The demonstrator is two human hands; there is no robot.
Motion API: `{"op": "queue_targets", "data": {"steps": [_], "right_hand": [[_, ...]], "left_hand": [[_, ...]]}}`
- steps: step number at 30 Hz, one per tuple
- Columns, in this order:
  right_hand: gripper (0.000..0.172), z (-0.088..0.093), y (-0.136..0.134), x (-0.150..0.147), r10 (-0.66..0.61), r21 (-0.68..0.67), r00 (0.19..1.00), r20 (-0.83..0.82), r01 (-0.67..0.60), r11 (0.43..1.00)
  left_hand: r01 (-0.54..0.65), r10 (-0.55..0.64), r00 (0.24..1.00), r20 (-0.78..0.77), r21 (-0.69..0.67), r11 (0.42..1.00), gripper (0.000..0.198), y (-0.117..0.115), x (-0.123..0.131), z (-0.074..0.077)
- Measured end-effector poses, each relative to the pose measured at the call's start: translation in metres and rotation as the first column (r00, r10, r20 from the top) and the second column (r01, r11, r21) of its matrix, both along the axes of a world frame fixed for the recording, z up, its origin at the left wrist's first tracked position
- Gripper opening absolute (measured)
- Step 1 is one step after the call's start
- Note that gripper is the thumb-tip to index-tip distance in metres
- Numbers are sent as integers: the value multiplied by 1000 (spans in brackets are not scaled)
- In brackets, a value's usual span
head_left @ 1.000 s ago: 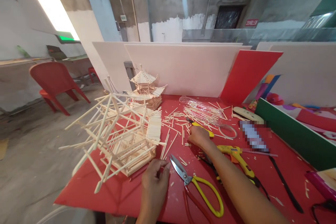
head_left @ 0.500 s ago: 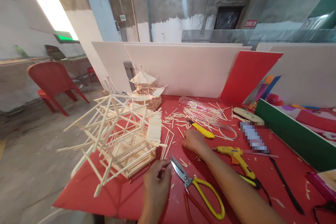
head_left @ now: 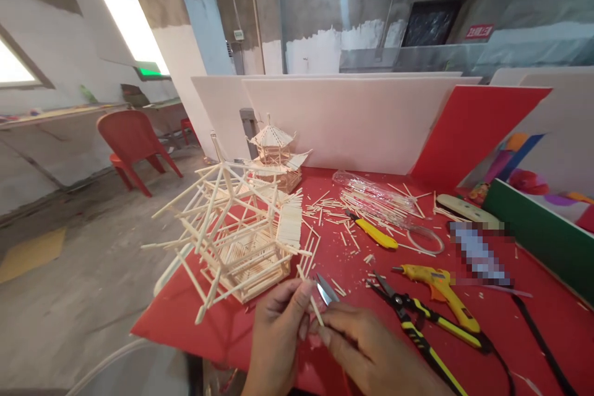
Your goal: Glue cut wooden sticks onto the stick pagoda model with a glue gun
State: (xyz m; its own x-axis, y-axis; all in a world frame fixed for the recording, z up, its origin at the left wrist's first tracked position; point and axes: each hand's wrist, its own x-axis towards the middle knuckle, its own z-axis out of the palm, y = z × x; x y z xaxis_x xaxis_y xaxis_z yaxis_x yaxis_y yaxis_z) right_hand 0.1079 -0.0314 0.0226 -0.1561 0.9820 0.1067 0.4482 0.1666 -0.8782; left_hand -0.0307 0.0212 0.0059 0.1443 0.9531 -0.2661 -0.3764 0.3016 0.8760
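Observation:
Low over the red tabletop, my left hand [head_left: 281, 325] pinches a short wooden stick [head_left: 317, 311] between thumb and fingers. My right hand [head_left: 366, 340] is closed at the lower end of that stick, its thumb and fingertips against it. Behind the right fingers lie scissors [head_left: 327, 291]; their blades show, while the hand covers most of the handles. Left of my hands stands an open pavilion frame [head_left: 241, 235] of wooden sticks, with one roof side [head_left: 291, 221] covered in strips.
A finished-looking stick pagoda [head_left: 273, 148] stands behind the frame. Loose sticks [head_left: 371, 204] lie around plastic wrap. To the right are a yellow utility knife [head_left: 375, 232], black-and-yellow pliers [head_left: 408, 309], a glue gun [head_left: 440, 291] and a green board [head_left: 538, 229]. White panels [head_left: 348, 124] stand behind.
My right hand has come back from the loose sticks to my left hand, and a short stick is now between them. The pliers are uncovered. The view has swung left.

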Motion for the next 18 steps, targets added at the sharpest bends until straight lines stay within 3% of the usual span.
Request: {"op": "queue_targets", "data": {"steps": [4,7,12,18], "right_hand": [[24,-3,9,-8,-96,-4,994,-48,95,995],[22,-7,14,-8,-164,70,983,-77,169,983],[16,0,17,-7,-200,214,979,-45,205,955],[16,0,22,-7,-194,233,980,-38,198,952]], "left_hand": [[-100,100,995,1,-18,995,42,9,-6,6],[-114,114,993,32,-4,993,44,15,-5,4],[-109,110,991,79,-9,994,37,21,0,0],[-112,120,983,141,-61,992,39,23,3,1]]}}
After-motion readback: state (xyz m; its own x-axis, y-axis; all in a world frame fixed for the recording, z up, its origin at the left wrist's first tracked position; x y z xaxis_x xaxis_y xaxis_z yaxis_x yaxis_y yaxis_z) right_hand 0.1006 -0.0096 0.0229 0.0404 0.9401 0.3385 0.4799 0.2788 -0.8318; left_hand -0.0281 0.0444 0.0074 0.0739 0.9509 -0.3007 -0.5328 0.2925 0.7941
